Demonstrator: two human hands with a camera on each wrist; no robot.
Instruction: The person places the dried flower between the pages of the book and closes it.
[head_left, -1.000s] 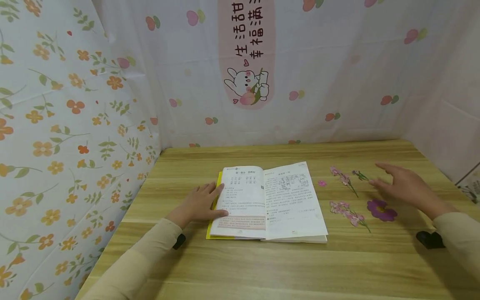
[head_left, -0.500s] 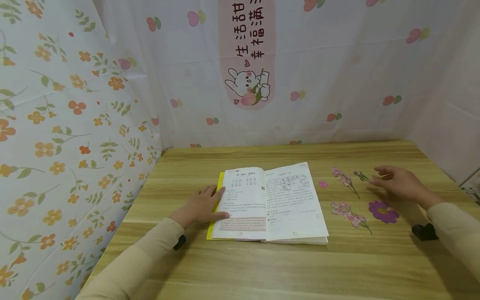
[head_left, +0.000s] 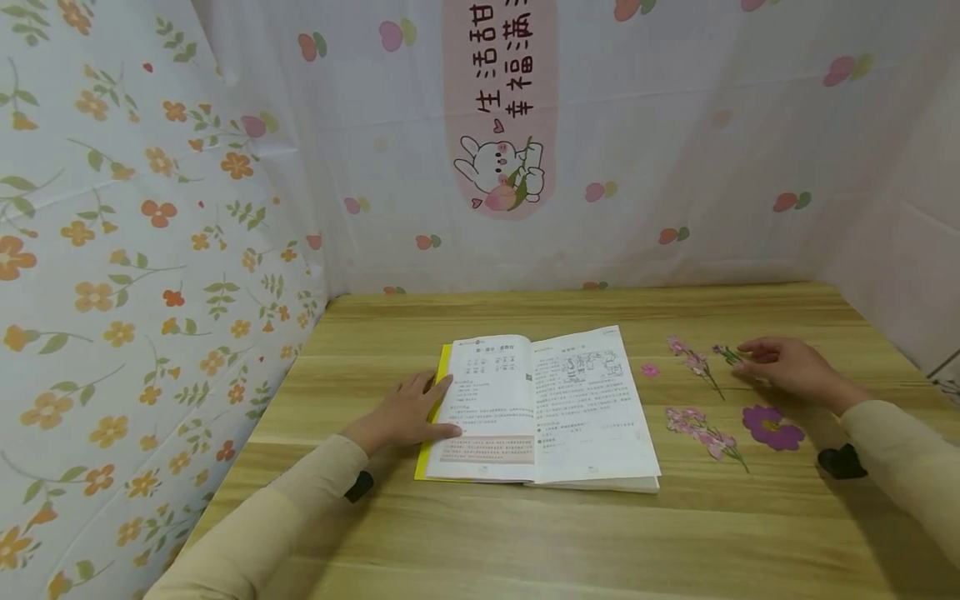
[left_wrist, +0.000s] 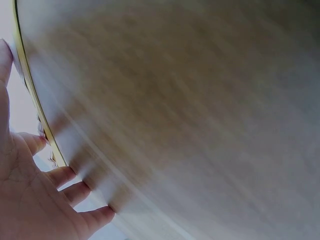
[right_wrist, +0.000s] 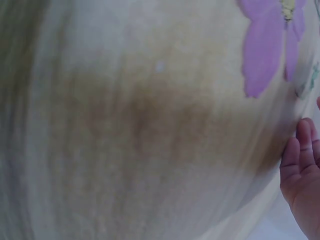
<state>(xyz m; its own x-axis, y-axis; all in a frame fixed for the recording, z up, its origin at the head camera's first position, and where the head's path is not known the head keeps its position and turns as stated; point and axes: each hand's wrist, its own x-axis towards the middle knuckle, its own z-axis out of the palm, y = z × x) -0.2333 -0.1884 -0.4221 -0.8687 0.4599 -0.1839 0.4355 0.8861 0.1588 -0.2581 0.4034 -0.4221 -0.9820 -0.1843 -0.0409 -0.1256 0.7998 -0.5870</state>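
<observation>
An open book with a yellow cover edge lies on the table. My left hand rests at its left side, thumb on the page and the other fingers spread along the edge; the left wrist view shows this hand with its fingertips down by the yellow edge. At right, my right hand has its thumb and fingertips at the stem end of a small purple flower sprig; whether they touch it cannot be told. A large purple flower lies below that hand, its petals showing in the right wrist view.
Two pink flower sprigs, an upper one and a lower one, lie between book and right hand. A tiny pink flower sits beside the right page. Patterned cloth hangs behind the wooden table and along its left.
My right hand has lowered and drawn its fingers closer together at the small purple sprig. The left hand stays on the book's edge. The whole view shifts slightly.
</observation>
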